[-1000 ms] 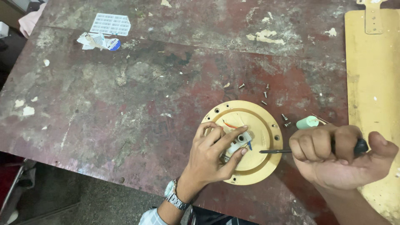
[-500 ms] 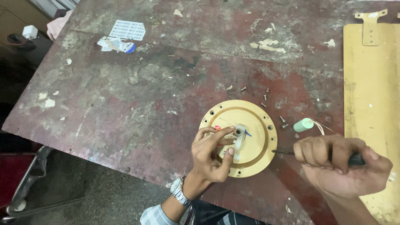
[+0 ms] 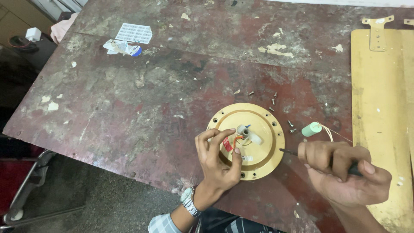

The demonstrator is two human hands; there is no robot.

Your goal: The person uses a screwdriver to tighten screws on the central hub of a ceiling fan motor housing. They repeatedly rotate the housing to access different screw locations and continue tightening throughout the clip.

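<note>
I saw a broad, worn bench [image 3: 142, 99] of dark red-brown metal filling most of the view, its paint chipped and scattered with pale flecks. Beyond its near edge lay a grey concrete floor [image 3: 108, 203], and a red chair with a grey metal frame [image 3: 21, 190] stood at the lower left. Along the right side of the bench rested a long yellow-tan flat panel [image 3: 379, 108] with a bracket at its top end.

At the far left of the bench lay a white rectangular blister sheet with a grid of small pockets [image 3: 134, 33], and just beside it a crumpled white and blue paper wrapper [image 3: 121, 47].

Near the front edge sat the round yellow-tan metal disc with a raised inner ring and holes around its rim [image 3: 263, 129]. At its centre stood a small white cylindrical part [image 3: 246, 131] with red and orange wires about it. My left hand [image 3: 217, 162] rested over the disc's near left side, its fingers [image 3: 224, 136] curled and pinching at the red wire piece beside that part. A silver wristwatch [image 3: 189, 202] sat on that wrist.

My right hand [image 3: 345, 172] was wrapped tightly around a dark-handled screwdriver [image 3: 289, 152], whose tip lay at the disc's right rim. A small pale green cylinder with thin wires [image 3: 311, 129] lay just beyond that hand. Several tiny dark screws [image 3: 274, 101] lay scattered past the disc.
</note>
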